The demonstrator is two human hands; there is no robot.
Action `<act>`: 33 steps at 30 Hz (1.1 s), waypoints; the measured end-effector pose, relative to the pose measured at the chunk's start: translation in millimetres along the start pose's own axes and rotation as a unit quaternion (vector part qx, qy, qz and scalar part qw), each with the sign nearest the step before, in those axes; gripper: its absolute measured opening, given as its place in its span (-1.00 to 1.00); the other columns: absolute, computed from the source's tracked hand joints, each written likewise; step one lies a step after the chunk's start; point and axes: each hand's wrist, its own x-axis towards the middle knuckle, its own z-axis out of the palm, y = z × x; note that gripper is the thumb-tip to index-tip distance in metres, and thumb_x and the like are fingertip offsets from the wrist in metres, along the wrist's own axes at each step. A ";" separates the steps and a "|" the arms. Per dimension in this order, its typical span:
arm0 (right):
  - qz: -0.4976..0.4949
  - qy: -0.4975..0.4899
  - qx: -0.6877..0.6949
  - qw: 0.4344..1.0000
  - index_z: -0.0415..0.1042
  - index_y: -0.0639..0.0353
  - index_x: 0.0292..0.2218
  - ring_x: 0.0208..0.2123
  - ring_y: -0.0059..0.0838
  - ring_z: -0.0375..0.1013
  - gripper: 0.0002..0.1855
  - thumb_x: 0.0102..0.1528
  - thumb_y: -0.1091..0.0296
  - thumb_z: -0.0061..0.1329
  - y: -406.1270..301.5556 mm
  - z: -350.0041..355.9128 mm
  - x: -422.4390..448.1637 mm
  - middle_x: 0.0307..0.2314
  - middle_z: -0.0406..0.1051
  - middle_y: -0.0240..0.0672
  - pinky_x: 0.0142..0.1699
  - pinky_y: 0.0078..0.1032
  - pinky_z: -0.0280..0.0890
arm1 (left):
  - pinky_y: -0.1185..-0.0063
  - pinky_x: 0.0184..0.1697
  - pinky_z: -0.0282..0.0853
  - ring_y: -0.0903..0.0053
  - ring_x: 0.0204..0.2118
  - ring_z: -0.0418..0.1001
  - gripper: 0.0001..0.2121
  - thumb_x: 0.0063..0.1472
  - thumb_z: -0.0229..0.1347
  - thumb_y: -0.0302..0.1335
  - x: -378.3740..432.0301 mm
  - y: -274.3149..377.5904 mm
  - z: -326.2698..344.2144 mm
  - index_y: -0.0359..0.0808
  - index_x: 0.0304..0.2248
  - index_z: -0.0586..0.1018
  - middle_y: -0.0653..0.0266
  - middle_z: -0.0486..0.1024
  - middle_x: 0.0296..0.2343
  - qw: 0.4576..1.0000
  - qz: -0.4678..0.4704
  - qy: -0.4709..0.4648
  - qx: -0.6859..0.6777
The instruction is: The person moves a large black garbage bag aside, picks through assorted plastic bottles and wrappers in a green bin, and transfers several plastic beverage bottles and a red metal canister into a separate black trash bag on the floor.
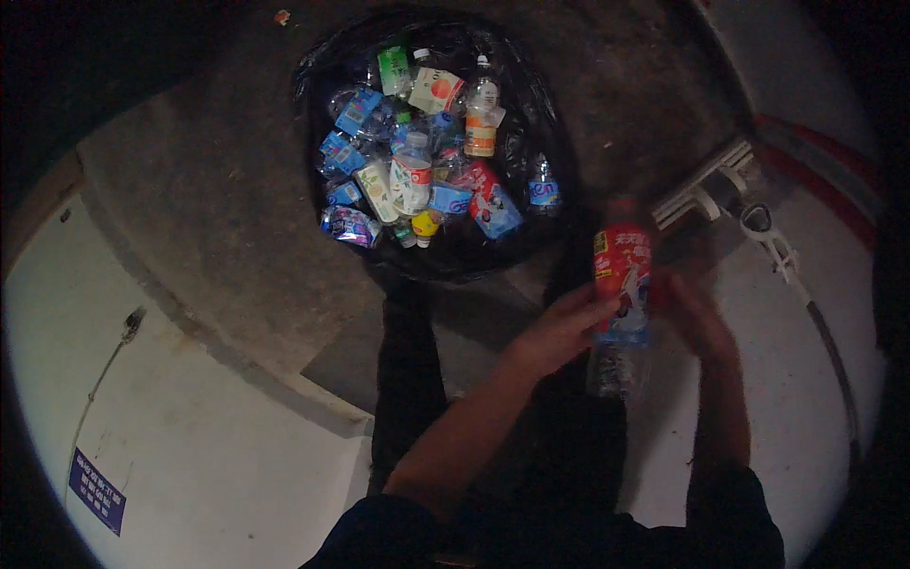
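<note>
A clear plastic bottle with a red and blue label (623, 284) is held upright in the picture, right of the person's legs. My left hand (569, 328) grips it from the left side, fingers against the label. Blurred, my right hand (688, 313) is at the bottle's right side; whether it grips the bottle cannot be told. Ahead lies a black plastic bag (462, 267), spread wide and holding several used drink bottles. Among them are a bottle with an orange label (481, 135), a white-labelled bottle (411, 178) and a red and blue one (492, 203).
A squeegee-like mop head (700, 186) with a long handle leans at the right by a pale wall. A dark blue sign with writing (98, 491) is on the pale surface at lower left. A small scrap (282, 17) lies on the brown floor beyond the bag.
</note>
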 end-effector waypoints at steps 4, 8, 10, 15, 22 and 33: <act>0.033 -0.037 -0.048 0.998 0.31 0.23 -0.15 -0.25 -0.56 0.31 -0.58 0.03 0.13 -0.09 -22.0 88.3 -2.7 -0.27 0.35 -0.34 -0.16 -0.58 0.19 | 0.64 -0.21 0.26 0.57 -0.30 0.37 -0.65 0.06 0.06 -0.39 -0.6 0.9 -21.5 -0.32 -0.15 0.37 0.32 0.42 -0.32 0.959 0.095 0.111 0.242; -0.033 0.096 -0.009 0.995 0.36 0.25 -0.23 -0.35 -0.60 0.35 -0.63 0.02 0.15 -0.06 -2.9 118.6 5.3 -0.37 0.41 -0.37 -0.23 -0.61 0.22 | 0.62 -0.23 0.28 0.63 -0.32 0.36 -0.71 0.07 0.06 -0.43 1.8 2.5 -14.0 -0.32 -0.20 0.37 0.33 0.43 -0.34 0.926 0.162 0.203 0.275; -0.106 0.100 -0.003 0.989 0.39 0.25 -0.29 -0.39 -0.61 0.36 -0.69 0.01 0.20 -0.05 1.1 123.7 13.5 -0.42 0.42 -0.39 -0.26 -0.62 0.24 | 0.61 -0.24 0.28 0.62 -0.32 0.36 -0.72 0.06 0.06 -0.45 5.2 7.4 -18.8 -0.33 -0.21 0.38 0.32 0.43 -0.34 0.900 0.192 0.223 0.321; -0.136 0.097 -0.043 0.985 0.39 0.26 -0.28 -0.40 -0.59 0.37 -0.71 0.01 0.24 -0.05 -5.4 138.0 16.9 -0.42 0.42 -0.34 -0.26 -0.60 0.24 | 0.63 -0.26 0.27 0.60 -0.32 0.37 -0.77 0.09 0.01 -0.43 1.8 10.7 -30.2 -0.34 -0.25 0.40 0.31 0.44 -0.37 0.867 0.269 0.212 0.362; -0.222 0.201 -0.137 0.944 0.33 0.30 -0.39 -0.50 -0.49 0.36 -0.67 -0.02 0.17 -0.03 3.6 185.3 1.1 -0.55 0.38 -0.23 -0.34 -0.54 0.24 | 0.69 -0.45 0.23 0.72 -0.50 0.31 -0.75 0.16 -0.11 -0.30 0.4 30.6 -27.8 -0.34 -0.41 0.43 0.38 0.40 -0.53 0.887 0.323 0.280 0.176; -0.182 0.213 -0.203 0.938 0.31 0.33 -0.42 -0.51 -0.45 0.35 -0.70 0.03 0.20 -0.10 20.9 194.7 12.5 -0.57 0.36 -0.15 -0.40 -0.47 0.22 | 0.72 -0.55 0.24 0.76 -0.57 0.34 -0.83 0.15 -0.03 -0.38 18.2 51.9 -37.2 -0.33 -0.42 0.46 0.38 0.43 -0.55 0.838 0.444 0.268 0.170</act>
